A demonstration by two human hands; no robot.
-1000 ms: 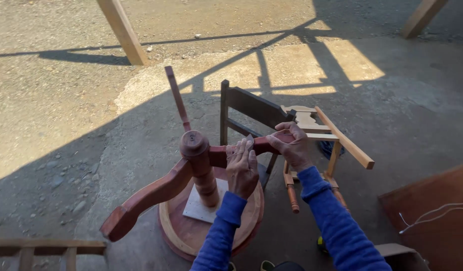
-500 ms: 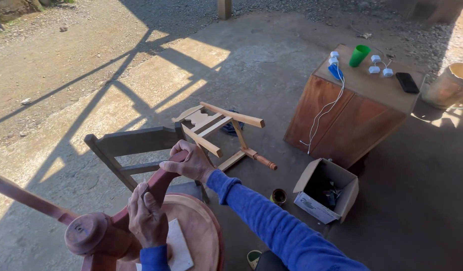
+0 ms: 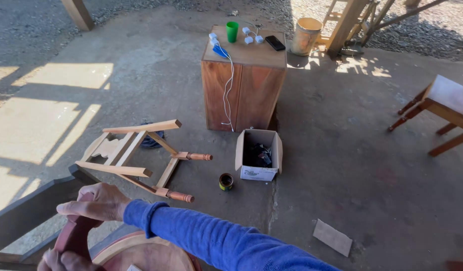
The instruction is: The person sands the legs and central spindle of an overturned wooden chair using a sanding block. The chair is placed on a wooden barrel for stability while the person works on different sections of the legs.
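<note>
At the lower left of the frame, a reddish curved wooden piece [image 3: 73,233] is gripped by the right hand [image 3: 98,201], fingers wrapped over its top. Only the left hand's [image 3: 61,261] knuckles are seen at the bottom edge, touching the same piece; its grip cannot be told. An unfinished chair frame [image 3: 136,155] lies just above on the floor.

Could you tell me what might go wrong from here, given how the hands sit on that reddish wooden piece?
The right hand lies over the top of the reddish wooden piece while the left hand is barely in frame, so the piece could slip or twist. The small open tin stands on the floor close by and might get knocked over. The unfinished chair frame lies on its side nearby, a likely trip hazard.
</note>
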